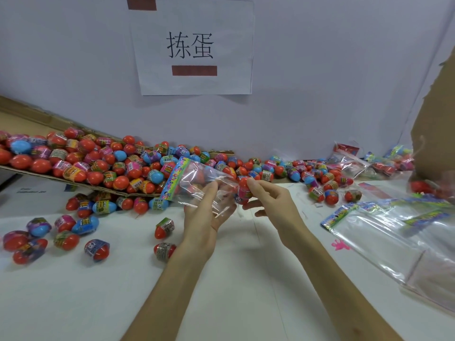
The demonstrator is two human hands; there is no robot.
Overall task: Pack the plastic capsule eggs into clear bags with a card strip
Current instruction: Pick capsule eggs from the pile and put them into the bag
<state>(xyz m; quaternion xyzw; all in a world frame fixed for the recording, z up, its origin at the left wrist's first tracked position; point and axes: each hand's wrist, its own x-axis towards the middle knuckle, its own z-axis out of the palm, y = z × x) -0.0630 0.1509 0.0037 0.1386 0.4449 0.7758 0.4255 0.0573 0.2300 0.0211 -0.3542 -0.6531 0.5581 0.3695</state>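
Observation:
My left hand (204, 212) holds a clear bag (197, 183) from below, its colourful card strip (173, 179) pointing left and its mouth facing right. At least one red egg shows through the plastic. My right hand (268, 200) pinches a red capsule egg (243, 187) with a pink label right at the bag's mouth. A big heap of red and blue capsule eggs (98, 158) lies behind on a cardboard sheet.
Loose eggs (64, 232) are scattered on the white table at the left and near my left wrist. A stack of empty clear bags with card strips (384, 230) lies at the right. Filled bags (364, 161) sit at the back right by a cardboard wall.

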